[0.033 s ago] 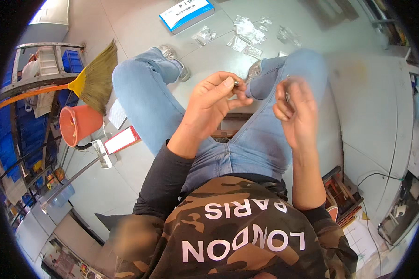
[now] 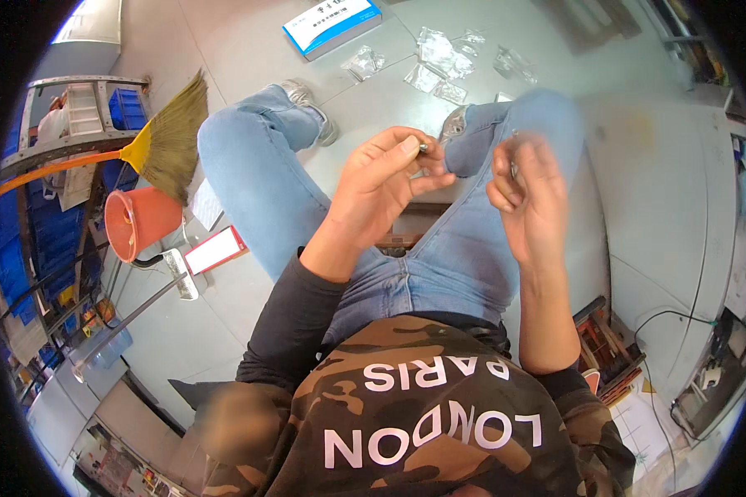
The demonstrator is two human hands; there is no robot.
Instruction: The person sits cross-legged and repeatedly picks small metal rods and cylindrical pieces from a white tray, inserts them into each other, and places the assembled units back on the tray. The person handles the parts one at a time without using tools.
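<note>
Above my knees, my left hand (image 2: 383,178) pinches a small shiny metal piece (image 2: 423,149) between thumb and forefinger. Its other fingers curl loosely below the piece. To its right, my right hand (image 2: 529,195) is raised with the fingers bent in. A tiny bright bit shows at its fingertips, but a smear over them hides what it is. The two hands are apart. On the floor beyond my feet lie several small clear plastic bags (image 2: 443,54) with shiny contents, beside a white and blue box (image 2: 333,26).
To the left, a broom (image 2: 170,137) leans by an orange-red bucket (image 2: 141,224). Near it lie a red and white box (image 2: 215,250) and a long-handled dustpan (image 2: 182,275). A metal rack with blue bins (image 2: 128,109) fills the far left. At right are a pale cabinet (image 2: 667,199) and a dark cable.
</note>
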